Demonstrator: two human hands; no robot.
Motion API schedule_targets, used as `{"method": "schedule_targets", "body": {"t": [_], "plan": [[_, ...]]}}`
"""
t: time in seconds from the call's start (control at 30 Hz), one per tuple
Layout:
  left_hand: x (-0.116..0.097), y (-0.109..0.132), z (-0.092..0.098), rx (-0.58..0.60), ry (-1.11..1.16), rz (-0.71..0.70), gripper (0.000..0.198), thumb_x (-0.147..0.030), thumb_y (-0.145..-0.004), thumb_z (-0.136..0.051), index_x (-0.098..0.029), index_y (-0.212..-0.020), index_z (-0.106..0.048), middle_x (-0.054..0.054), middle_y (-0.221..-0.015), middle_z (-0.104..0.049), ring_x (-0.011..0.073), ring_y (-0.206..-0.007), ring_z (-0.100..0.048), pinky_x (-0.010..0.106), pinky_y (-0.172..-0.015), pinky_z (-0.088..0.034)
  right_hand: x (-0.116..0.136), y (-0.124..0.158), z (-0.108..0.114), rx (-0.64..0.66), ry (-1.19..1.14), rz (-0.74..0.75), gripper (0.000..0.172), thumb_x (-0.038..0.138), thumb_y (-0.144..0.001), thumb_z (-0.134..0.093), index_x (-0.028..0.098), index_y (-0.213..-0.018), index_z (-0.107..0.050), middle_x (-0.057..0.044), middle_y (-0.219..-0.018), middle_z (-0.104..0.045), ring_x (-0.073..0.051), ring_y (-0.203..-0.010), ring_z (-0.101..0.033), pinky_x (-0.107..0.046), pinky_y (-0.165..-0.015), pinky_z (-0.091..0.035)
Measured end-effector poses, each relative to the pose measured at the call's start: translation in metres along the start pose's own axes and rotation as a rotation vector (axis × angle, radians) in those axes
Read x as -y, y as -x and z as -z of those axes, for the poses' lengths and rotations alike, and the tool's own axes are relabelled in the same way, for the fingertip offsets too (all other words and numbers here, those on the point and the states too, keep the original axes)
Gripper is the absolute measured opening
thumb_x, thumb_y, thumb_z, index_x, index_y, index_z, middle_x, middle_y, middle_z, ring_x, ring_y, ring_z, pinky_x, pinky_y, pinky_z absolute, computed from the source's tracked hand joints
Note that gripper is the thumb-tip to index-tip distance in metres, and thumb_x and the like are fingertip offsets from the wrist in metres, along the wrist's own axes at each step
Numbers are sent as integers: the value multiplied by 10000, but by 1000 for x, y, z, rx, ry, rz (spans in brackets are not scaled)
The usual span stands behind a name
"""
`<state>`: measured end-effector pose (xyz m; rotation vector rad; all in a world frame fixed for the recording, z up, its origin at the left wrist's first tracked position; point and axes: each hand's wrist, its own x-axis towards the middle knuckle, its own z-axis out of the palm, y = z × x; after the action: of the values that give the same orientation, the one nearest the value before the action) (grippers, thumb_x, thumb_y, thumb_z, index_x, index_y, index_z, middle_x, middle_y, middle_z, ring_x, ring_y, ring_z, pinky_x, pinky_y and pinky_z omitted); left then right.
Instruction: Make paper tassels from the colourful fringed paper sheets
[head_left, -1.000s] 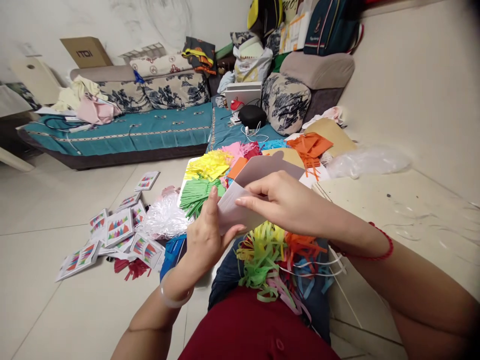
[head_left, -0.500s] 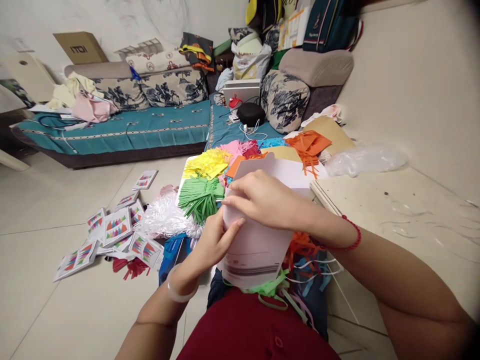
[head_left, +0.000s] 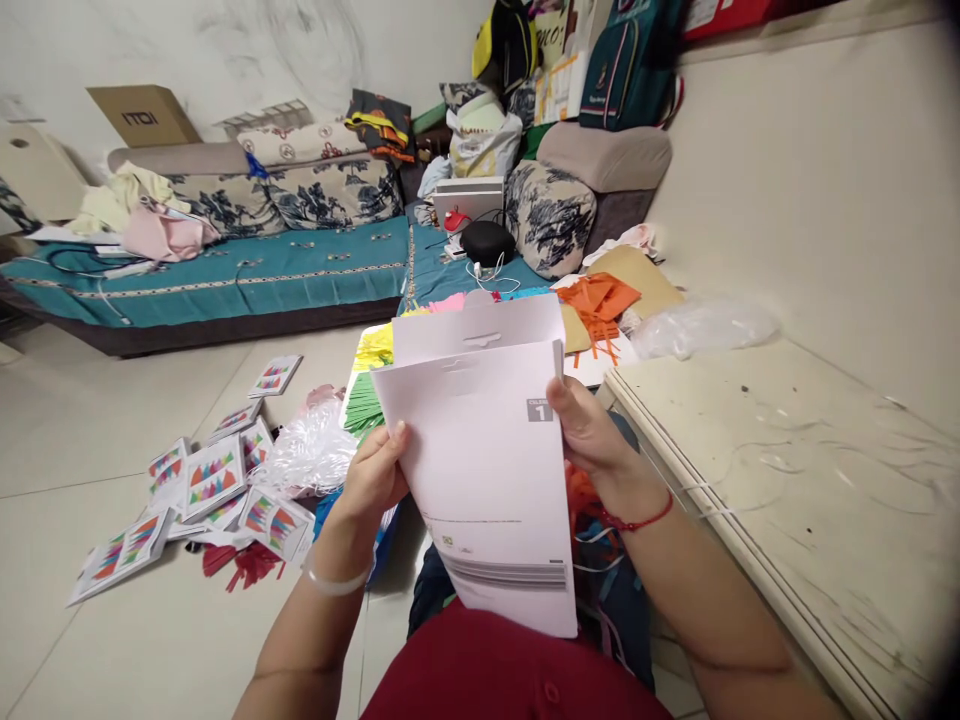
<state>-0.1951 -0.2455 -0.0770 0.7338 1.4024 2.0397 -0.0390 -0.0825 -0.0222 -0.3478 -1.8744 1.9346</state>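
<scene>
Between my hands is a white cardboard package [head_left: 487,460], flat and tilted, with its printed back toward me. Its top flap with a hanging slot stands up behind the upper edge. My left hand [head_left: 375,468] grips the left edge, thumb on the front face. At the right edge, my right hand [head_left: 589,425] is closed round the card, thumb near a grey printed mark. The package partly covers green paper tassels [head_left: 364,405] and yellow paper tassels [head_left: 375,347] behind it. Orange strips [head_left: 583,495] hang below my right hand.
Several finished-looking flat packages [head_left: 214,475] lie on the floor at left, beside a heap of shiny white strands [head_left: 311,445]. Orange tassels [head_left: 598,300] and a clear plastic bag [head_left: 705,328] lie farther back. A pale tabletop [head_left: 795,470] stands at right, a teal-covered sofa [head_left: 300,265] behind.
My right hand has moved from the package's top edge to its right side. The package now faces me more squarely, with its flap raised. My left hand has shifted left along with its edge.
</scene>
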Motion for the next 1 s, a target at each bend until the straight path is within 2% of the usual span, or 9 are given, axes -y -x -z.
{"method": "schedule_targets", "body": {"t": [0.1, 0.23, 0.4, 0.6, 0.7, 0.83, 0.9, 0.97, 1.0], "plan": [[12, -7, -5, 43, 5, 5, 456, -593, -608, -757, -161, -734, -687, 58, -644, -678, 163, -561, -598, 282, -541, -522, 1, -7, 7, -211, -40, -12, 560, 676, -709, -631, 155, -907, -683, -81, -777, -701, -210, -683, -668, -343, -635, -548], [24, -7, -9, 90, -192, -9, 328, -451, -716, -728, -131, -781, -689, 60, -740, -701, 161, -675, -616, 263, -645, -502, 3, -4, 12, -440, -55, 152, 447, 587, -729, -678, 183, -920, -684, -49, -825, -715, -187, -759, -680, -316, -714, -551], [26, -1, -14, -170, -91, -75, 310, -452, -750, -698, -144, -774, -682, 16, -704, -679, 118, -623, -572, 215, -613, -465, -32, 31, 1, -238, -70, -83, 491, 601, -754, -641, 139, -910, -696, -75, -814, -726, -202, -749, -681, -302, -671, -545], [45, 21, -17, 60, -156, 116, 341, -470, -748, -701, -136, -817, -700, 33, -734, -692, 144, -663, -602, 229, -630, -476, -53, 52, 12, -464, 2, -12, 475, 557, -789, -629, 146, -1022, -683, -92, -929, -724, -232, -842, -676, -348, -755, -546], [55, 28, -13, -47, -152, 75, 342, -472, -792, -661, -133, -828, -693, 34, -742, -698, 145, -676, -613, 233, -653, -481, -60, 67, 9, -364, 14, -47, 419, 504, -812, -626, 167, -1055, -679, -87, -949, -722, -237, -869, -677, -367, -785, -547], [53, 15, -6, 72, -104, 113, 426, -489, -711, -732, -123, -924, -689, 86, -869, -723, 201, -797, -661, 269, -705, -508, -79, 95, 5, -287, 115, -130, 321, 447, -855, -576, 166, -914, -718, -105, -897, -721, -263, -862, -679, -399, -812, -541], [46, 4, -9, 13, -88, 19, 472, -498, -713, -725, -153, -1028, -664, 92, -1001, -711, 212, -913, -657, 272, -767, -514, -82, 101, 7, -167, 93, -149, 284, 397, -822, -627, 193, -1009, -691, -99, -925, -715, -269, -896, -680, -379, -799, -546], [40, -4, -18, -39, -125, -107, 459, -475, -769, -678, -184, -1119, -620, 90, -1120, -673, 207, -1012, -630, 273, -834, -506, -76, 98, 8, -141, 33, -87, 471, 365, -771, -685, 233, -1209, -572, -93, -1017, -695, -253, -949, -674, -352, -812, -545], [38, -6, -24, -24, -154, -155, 452, -451, -797, -656, -192, -1161, -592, 94, -1168, -649, 205, -1052, -614, 277, -863, -498, -70, 93, 7, -205, 8, -27, 580, 370, -764, -690, 250, -1291, -479, -93, -1071, -678, -239, -975, -666, -348, -834, -540]]}}
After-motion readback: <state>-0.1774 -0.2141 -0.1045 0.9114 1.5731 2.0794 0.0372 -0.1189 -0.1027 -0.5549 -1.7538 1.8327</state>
